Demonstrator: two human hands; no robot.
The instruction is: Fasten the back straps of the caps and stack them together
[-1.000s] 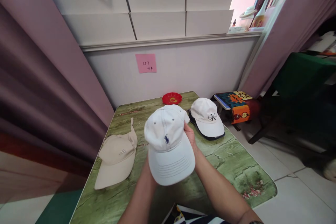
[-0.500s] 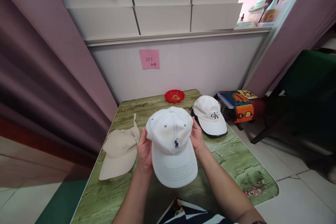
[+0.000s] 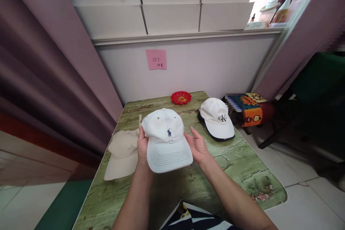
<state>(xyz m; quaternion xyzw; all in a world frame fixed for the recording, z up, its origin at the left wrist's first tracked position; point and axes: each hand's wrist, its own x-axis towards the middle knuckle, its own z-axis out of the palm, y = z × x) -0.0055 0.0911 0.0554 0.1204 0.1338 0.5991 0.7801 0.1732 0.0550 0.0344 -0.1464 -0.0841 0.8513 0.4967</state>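
A pale blue-white cap with a small navy emblem is held above the table, its brim toward me. My left hand grips its left side, fingers partly hidden behind it. My right hand is at the cap's right edge with thumb and fingers spread, not closed on it. On the table to the left lies a beige cap, partly covered by my left hand. To the right, a white cap with dark letters rests on top of a dark cap.
The green wood-patterned table stands against the wall. At its far edge sits a red scalloped dish. A pink note is on the wall. Right of the table is a stool with a colourful cover.
The pale cap has moved left and its brim has risen slightly. My right hand has loosened from its side and its fingers have spread.
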